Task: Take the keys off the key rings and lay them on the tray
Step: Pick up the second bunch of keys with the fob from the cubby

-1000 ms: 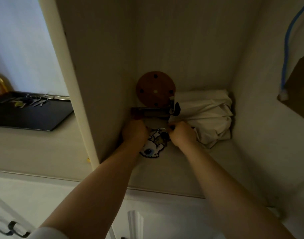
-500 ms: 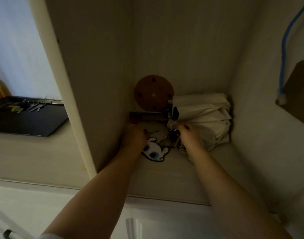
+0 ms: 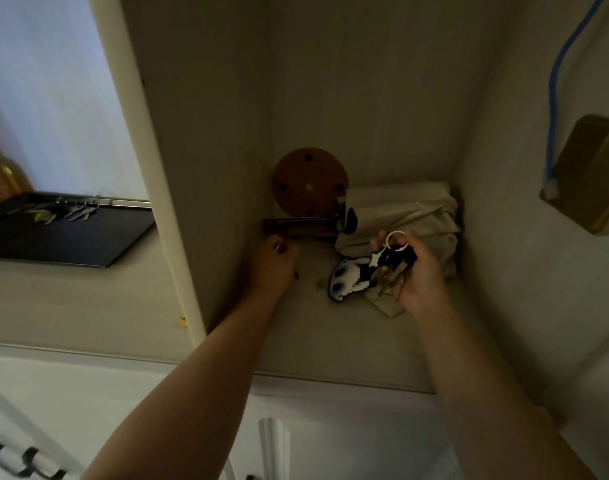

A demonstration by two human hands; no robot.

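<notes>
Right hand [image 3: 419,271] grasping key bunch [image 3: 391,271] with panda charm [image 3: 348,277], right in dim cupboard. Left hand [image 3: 273,268] clenched, contents unclear. Tray [image 3: 71,244] far left: risk of keys slipping, partition [image 3: 178,202] between.

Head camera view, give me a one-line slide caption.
Right hand holds a key bunch inside the cabinet; loose keys lie on the tray.

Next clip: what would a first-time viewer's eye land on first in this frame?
Probably the black-and-white charm dangling from the key bunch in the right hand, low in the dim cupboard, its silver ring catching the light. Next, the left hand pressed down near the cupboard's left wall. Outside to the left, a dark tray holds a few keys.
</notes>
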